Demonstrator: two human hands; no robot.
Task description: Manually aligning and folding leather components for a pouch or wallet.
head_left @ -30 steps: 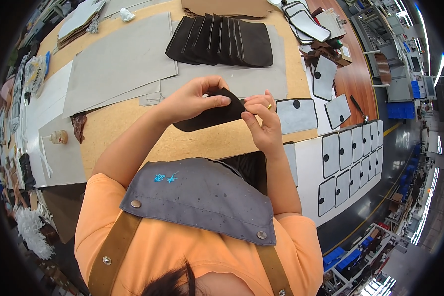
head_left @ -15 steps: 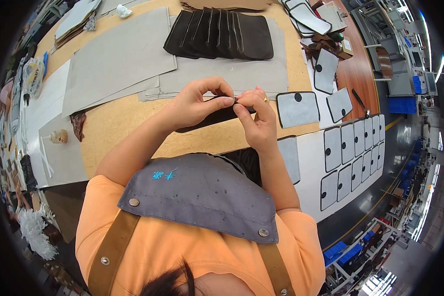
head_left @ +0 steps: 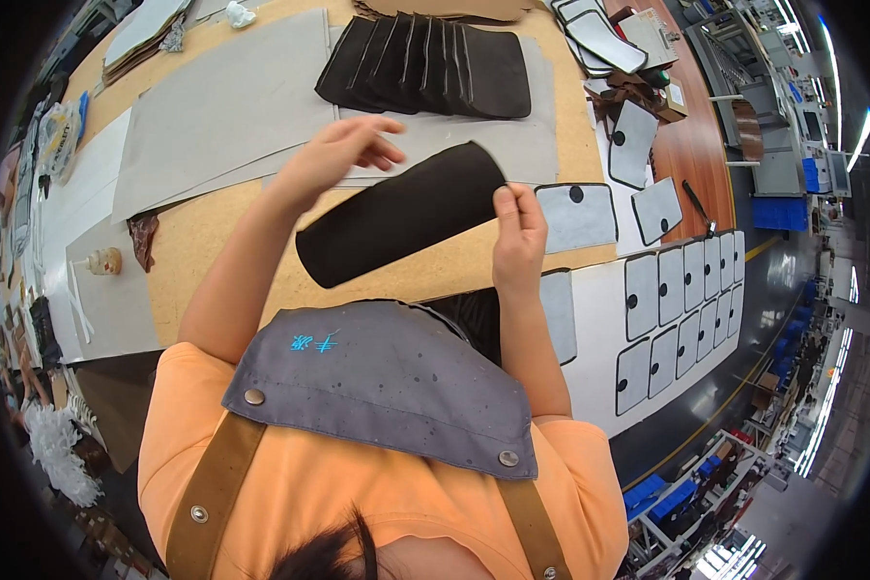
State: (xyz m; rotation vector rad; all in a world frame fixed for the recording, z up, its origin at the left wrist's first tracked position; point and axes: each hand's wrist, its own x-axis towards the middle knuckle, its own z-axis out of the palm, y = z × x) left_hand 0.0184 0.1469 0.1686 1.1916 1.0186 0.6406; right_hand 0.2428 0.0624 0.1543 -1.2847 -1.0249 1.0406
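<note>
A dark rectangular leather-like piece [head_left: 401,215] with rounded corners is held out over the table, its black face up. My right hand [head_left: 520,227] pinches its right end between thumb and fingers. Off the piece, up and to its left, my left hand [head_left: 343,155] hangs in the air with fingers apart and slightly blurred, holding nothing. Beyond both hands lies an overlapping row of similar dark pieces [head_left: 498,72] on grey sheets.
Grey sheets [head_left: 232,106] cover the table's left part. To the right, grey panels with black edges and black dots [head_left: 638,295] stand in rows on a white board. A small glass jar [head_left: 104,261] sits at left. A black-handled tool [head_left: 699,205] lies at far right.
My left hand has let go and moved up and left. The dark piece, earlier mostly hidden below both hands, now shows its broad face, held by my right hand alone.
</note>
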